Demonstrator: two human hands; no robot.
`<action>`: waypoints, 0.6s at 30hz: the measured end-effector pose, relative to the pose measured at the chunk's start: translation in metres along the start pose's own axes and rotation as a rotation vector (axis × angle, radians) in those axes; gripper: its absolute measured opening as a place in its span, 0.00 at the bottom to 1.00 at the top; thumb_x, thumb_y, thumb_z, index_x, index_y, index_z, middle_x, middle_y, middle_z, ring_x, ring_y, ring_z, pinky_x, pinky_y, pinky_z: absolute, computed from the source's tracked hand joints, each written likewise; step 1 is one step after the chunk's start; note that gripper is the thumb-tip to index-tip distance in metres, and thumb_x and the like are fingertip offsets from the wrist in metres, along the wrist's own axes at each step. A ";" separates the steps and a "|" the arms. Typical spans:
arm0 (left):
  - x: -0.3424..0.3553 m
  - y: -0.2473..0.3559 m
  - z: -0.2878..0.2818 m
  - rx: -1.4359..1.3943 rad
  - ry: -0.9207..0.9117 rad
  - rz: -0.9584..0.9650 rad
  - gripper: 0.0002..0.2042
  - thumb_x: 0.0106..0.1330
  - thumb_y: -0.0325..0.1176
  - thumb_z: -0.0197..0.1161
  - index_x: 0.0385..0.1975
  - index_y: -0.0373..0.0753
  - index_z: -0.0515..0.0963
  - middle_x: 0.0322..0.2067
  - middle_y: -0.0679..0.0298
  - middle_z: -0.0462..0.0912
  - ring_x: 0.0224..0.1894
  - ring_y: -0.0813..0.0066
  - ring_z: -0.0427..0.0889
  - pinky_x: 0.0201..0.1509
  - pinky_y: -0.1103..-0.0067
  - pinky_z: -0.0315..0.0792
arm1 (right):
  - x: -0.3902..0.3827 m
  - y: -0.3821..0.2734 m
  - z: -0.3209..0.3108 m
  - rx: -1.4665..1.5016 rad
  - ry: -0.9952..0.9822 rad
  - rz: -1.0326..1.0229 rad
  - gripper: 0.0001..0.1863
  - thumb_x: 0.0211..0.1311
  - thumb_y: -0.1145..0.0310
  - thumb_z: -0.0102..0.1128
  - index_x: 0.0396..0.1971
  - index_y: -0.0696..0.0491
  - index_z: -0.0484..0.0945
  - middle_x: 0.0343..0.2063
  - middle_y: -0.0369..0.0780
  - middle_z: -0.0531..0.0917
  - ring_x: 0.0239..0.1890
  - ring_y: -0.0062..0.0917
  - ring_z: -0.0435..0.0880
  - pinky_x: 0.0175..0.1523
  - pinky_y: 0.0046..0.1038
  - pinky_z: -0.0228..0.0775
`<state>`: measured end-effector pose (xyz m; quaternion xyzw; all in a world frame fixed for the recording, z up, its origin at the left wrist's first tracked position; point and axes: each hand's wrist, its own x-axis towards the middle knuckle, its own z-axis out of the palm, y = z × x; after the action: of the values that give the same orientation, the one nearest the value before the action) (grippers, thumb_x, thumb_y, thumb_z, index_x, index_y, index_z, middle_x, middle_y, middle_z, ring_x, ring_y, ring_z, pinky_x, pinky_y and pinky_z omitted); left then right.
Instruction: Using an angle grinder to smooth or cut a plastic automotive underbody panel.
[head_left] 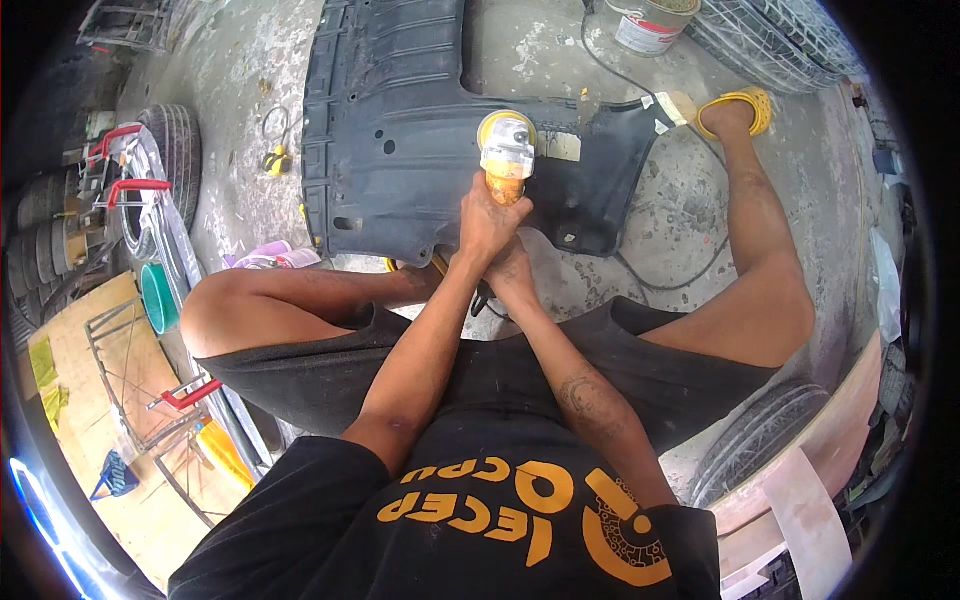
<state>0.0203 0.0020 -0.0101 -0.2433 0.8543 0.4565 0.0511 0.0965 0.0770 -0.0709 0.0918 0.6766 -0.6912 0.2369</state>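
Note:
A yellow and silver angle grinder (508, 150) with a round disc at its head is held out before me over a large black moulded panel (410, 130). My left hand (488, 218) is wrapped round the grinder's body just behind its head. Closer to me, my right hand (512, 274) is closed round the rear of the tool, partly hidden by the left hand and wrist. The disc's head is over the panel; whether it touches cannot be made out. A pale rectangular patch (560, 147) lies on the panel right of the disc.
A dark cable (690, 285) curves over the stained concrete floor. My right foot in a yellow clog (737, 110) is beside a pale piece at the panel's corner. A bucket (650, 25) and tyres (765, 40) stand far right. Red-handled clamps (140, 190) and a green basin (158, 298) are left.

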 end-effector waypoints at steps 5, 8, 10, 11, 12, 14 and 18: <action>0.000 0.003 0.002 0.005 -0.002 0.022 0.28 0.50 0.38 0.73 0.47 0.26 0.74 0.39 0.41 0.86 0.44 0.49 0.88 0.50 0.64 0.79 | -0.007 -0.037 -0.008 0.093 -0.036 0.191 0.38 0.50 0.61 0.79 0.58 0.57 0.70 0.52 0.42 0.83 0.52 0.27 0.83 0.57 0.29 0.74; 0.001 0.004 0.002 -0.002 -0.011 0.020 0.27 0.50 0.38 0.74 0.46 0.27 0.74 0.39 0.39 0.86 0.44 0.44 0.87 0.50 0.62 0.79 | -0.007 -0.046 -0.008 0.123 -0.042 0.283 0.39 0.51 0.60 0.79 0.60 0.56 0.69 0.55 0.41 0.82 0.54 0.26 0.82 0.58 0.28 0.74; 0.001 0.009 0.005 -0.013 -0.029 0.023 0.27 0.50 0.39 0.74 0.46 0.27 0.73 0.40 0.37 0.85 0.44 0.40 0.86 0.50 0.60 0.78 | -0.001 -0.035 -0.009 0.104 -0.026 0.287 0.39 0.52 0.60 0.79 0.61 0.56 0.69 0.56 0.40 0.82 0.56 0.25 0.82 0.59 0.28 0.73; 0.001 0.012 0.007 -0.018 -0.027 0.023 0.27 0.50 0.39 0.74 0.45 0.27 0.73 0.39 0.37 0.85 0.44 0.40 0.86 0.50 0.60 0.78 | 0.005 -0.018 -0.007 0.135 -0.021 0.245 0.41 0.51 0.58 0.79 0.62 0.56 0.68 0.56 0.40 0.81 0.57 0.26 0.81 0.60 0.28 0.73; 0.001 0.011 0.007 -0.020 -0.019 0.015 0.27 0.50 0.39 0.74 0.45 0.27 0.73 0.39 0.37 0.85 0.44 0.40 0.86 0.50 0.60 0.78 | 0.008 -0.015 -0.004 0.166 -0.025 0.207 0.43 0.51 0.57 0.80 0.63 0.56 0.67 0.57 0.41 0.81 0.58 0.26 0.81 0.62 0.28 0.72; 0.000 0.009 0.005 0.009 -0.004 0.016 0.27 0.50 0.39 0.74 0.45 0.27 0.73 0.39 0.37 0.85 0.44 0.39 0.86 0.50 0.59 0.78 | 0.011 -0.010 -0.003 0.086 -0.058 0.213 0.45 0.50 0.57 0.80 0.64 0.57 0.66 0.57 0.41 0.81 0.59 0.27 0.80 0.63 0.29 0.72; 0.000 0.003 0.000 0.031 0.033 0.030 0.27 0.50 0.38 0.73 0.46 0.26 0.73 0.38 0.36 0.85 0.44 0.39 0.86 0.50 0.58 0.78 | 0.009 -0.002 0.003 0.096 -0.077 0.176 0.49 0.47 0.55 0.81 0.66 0.58 0.63 0.58 0.43 0.80 0.61 0.30 0.79 0.65 0.30 0.71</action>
<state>0.0187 0.0033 -0.0085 -0.2372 0.8655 0.4398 0.0341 0.0883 0.0726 -0.0726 0.1357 0.6223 -0.7024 0.3177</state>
